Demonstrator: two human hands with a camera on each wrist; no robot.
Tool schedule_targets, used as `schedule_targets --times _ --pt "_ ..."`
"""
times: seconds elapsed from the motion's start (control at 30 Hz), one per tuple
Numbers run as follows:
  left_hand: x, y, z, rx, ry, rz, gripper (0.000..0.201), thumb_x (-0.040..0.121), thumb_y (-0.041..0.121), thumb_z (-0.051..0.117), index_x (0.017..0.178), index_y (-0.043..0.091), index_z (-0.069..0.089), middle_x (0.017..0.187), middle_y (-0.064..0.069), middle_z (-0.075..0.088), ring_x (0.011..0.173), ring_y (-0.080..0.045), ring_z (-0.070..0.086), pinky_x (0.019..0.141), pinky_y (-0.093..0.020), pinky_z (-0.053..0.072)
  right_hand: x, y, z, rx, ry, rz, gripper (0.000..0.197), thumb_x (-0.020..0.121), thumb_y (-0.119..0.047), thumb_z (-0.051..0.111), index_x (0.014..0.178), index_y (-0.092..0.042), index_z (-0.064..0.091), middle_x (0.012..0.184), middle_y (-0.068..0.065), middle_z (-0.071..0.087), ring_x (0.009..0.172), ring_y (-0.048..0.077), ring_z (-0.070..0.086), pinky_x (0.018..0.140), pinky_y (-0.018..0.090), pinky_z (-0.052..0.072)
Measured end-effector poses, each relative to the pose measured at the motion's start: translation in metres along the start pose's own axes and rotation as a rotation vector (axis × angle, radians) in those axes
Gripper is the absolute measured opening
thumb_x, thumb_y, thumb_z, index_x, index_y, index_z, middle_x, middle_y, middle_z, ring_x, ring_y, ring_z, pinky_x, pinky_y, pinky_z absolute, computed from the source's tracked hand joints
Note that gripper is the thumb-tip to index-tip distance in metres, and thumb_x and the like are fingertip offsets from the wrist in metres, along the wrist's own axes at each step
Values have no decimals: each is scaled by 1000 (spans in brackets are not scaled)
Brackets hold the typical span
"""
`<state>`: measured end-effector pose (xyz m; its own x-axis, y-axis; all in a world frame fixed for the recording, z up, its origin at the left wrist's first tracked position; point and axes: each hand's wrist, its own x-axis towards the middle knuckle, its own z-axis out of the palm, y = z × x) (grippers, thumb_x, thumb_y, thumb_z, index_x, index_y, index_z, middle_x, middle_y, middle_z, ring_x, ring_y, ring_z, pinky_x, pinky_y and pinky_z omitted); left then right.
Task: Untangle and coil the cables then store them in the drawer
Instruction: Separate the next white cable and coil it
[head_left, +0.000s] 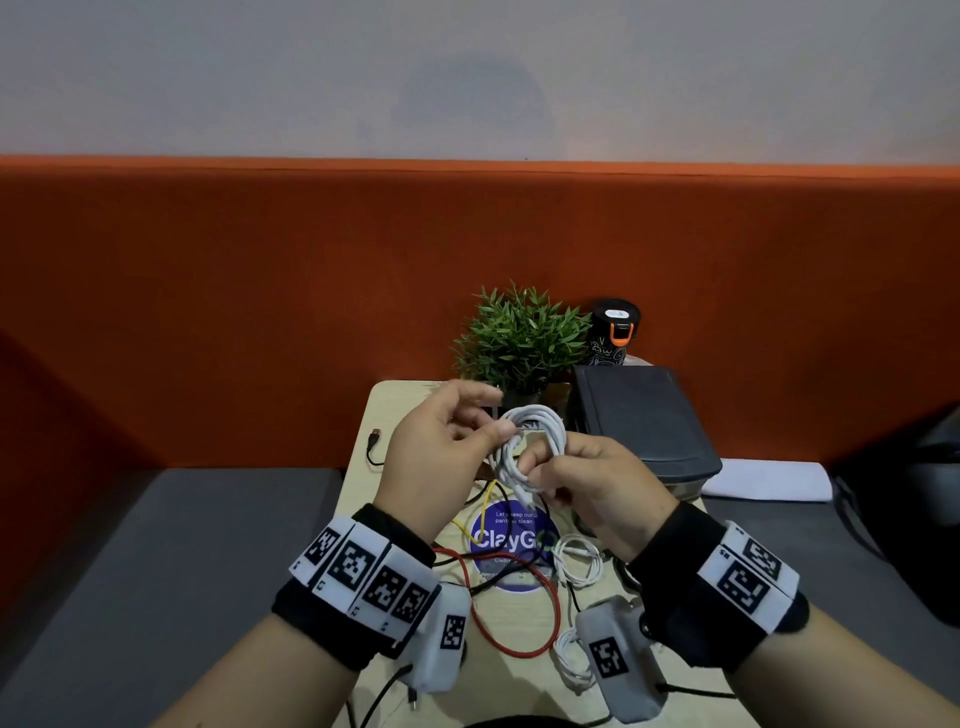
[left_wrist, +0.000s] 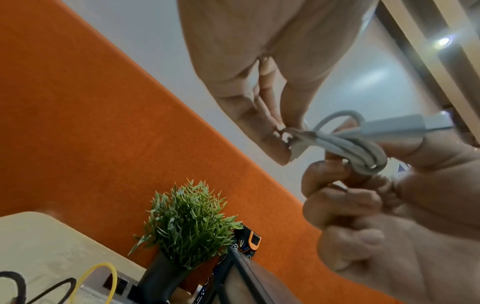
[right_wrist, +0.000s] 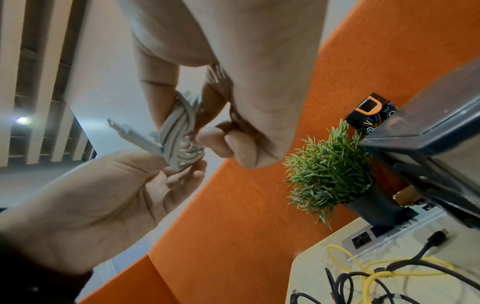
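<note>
A white cable (head_left: 535, 441), wound into a small coil, is held in the air above the table (head_left: 514, 686) between both hands. My left hand (head_left: 496, 415) pinches the coil's upper left side with thumb and fingers. My right hand (head_left: 535, 465) grips its lower right, fingers curled round the strands. In the left wrist view the coil (left_wrist: 363, 154) shows a loop and a USB plug (left_wrist: 405, 125) sticking out past the right hand's fingers. In the right wrist view the bundle (right_wrist: 179, 131) sits between thumb and curled fingers. Loose yellow (head_left: 483, 512), red (head_left: 524, 608) and white (head_left: 576, 561) cables lie tangled below.
A dark grey drawer unit (head_left: 639, 421) stands at the table's back right, with a potted plant (head_left: 522, 338) and a black bottle (head_left: 613, 332) behind it. A black USB cable end (head_left: 374, 441) lies at the left edge. An orange partition (head_left: 260, 312) backs the table.
</note>
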<state>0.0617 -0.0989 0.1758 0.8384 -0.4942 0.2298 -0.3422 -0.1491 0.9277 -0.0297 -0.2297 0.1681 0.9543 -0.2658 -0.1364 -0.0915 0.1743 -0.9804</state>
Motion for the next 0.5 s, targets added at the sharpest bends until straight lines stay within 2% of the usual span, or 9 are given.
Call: schedule_targets --times 0.07,0.13,0.23,0.37,0.43,0.5 --pt "-1 -3 -1 36 37 -6 15 79 14 75 78 24 64 72 5 65 69 -8 61 63 -21 50 -2 3 2 -34 -6 14 13 74 5 66 72 -7 70 56 -1 57 51 13 38 52 24 32" --pt "-4 -5 0 101 45 10 14 79 17 75 73 22 63 70 5 66 68 -8 61 61 -21 49 -4 4 4 -66 -7 7 14 79 9 64 76 -4 70 56 -2 58 51 14 39 52 25 35" --pt "-11 -3 -1 86 29 27 13 81 21 73 77 18 61 73 4 67 71 -10 64 61 -20 51 -5 6 6 -78 5 -19 12 79 11 64 80 1 69 60 1 62 52 14 47 55 25 43" --pt "-18 0 1 12 -31 29 26 77 22 77 80 14 52 76 1 67 74 -11 67 64 -24 55 -5 8 8 -148 54 -86 10 80 8 66 84 0 71 60 6 60 54 13 51 57 23 46" --pt "-18 -2 1 19 -37 37 20 78 19 76 77 14 57 75 2 68 75 -9 67 65 -23 54 -6 8 9 -152 57 -101 11 80 7 66 89 3 70 66 13 61 57 14 51 58 22 46" --pt "-17 -5 0 10 -32 45 12 79 15 74 77 15 62 77 4 69 76 -6 67 66 -19 52 -7 8 9 -163 67 -123 13 80 7 66 91 3 71 83 25 62 64 17 53 62 22 48"
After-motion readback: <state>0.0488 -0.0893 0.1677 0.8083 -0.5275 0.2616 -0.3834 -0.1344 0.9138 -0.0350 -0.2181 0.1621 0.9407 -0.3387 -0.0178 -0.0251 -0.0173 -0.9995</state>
